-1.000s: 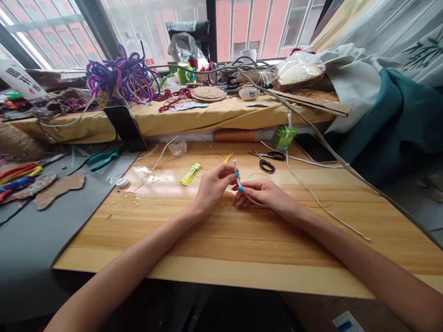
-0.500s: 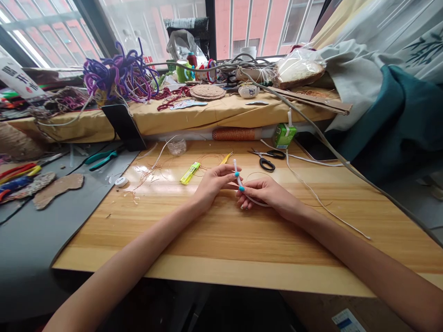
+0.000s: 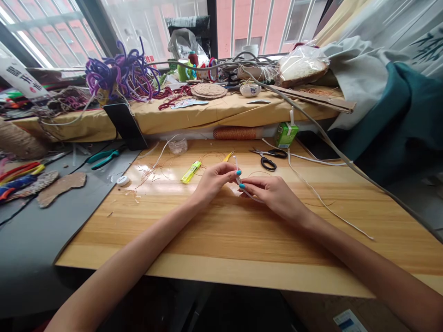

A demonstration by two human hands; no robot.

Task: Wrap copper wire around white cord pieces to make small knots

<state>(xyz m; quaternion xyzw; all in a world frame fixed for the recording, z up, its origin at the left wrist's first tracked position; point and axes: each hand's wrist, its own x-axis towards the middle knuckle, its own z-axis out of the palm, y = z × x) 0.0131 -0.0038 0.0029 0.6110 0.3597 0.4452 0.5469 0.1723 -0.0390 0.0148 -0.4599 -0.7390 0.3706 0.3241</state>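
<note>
A thin white cord (image 3: 254,198) runs up between my fingertips, its short end standing above them. My left hand (image 3: 215,180) pinches it near the top between thumb and fingers. Just below and to the right, my right hand (image 3: 268,190) grips the same cord between thumb and forefinger, its other fingers curled underneath. The two thumbs, with blue nails, are almost touching. Close behind the hands lie a yellow-green lighter (image 3: 191,172), a yellow pointed tool (image 3: 229,156) partly hidden by my left hand, and black-handled scissors (image 3: 269,159).
The wooden table (image 3: 194,240) also carries a green carton (image 3: 286,134), a dark phone (image 3: 316,145), a clear jar (image 3: 177,145) and loose copper-coloured wire. Teal pliers (image 3: 104,159) lie on the grey mat to the left. A grey cable (image 3: 332,138) crosses the right side.
My right hand has shifted slightly up and closer to my left, and its fingers have tucked in under the cord. Both hands still hold the cord; the view has moved a little.
</note>
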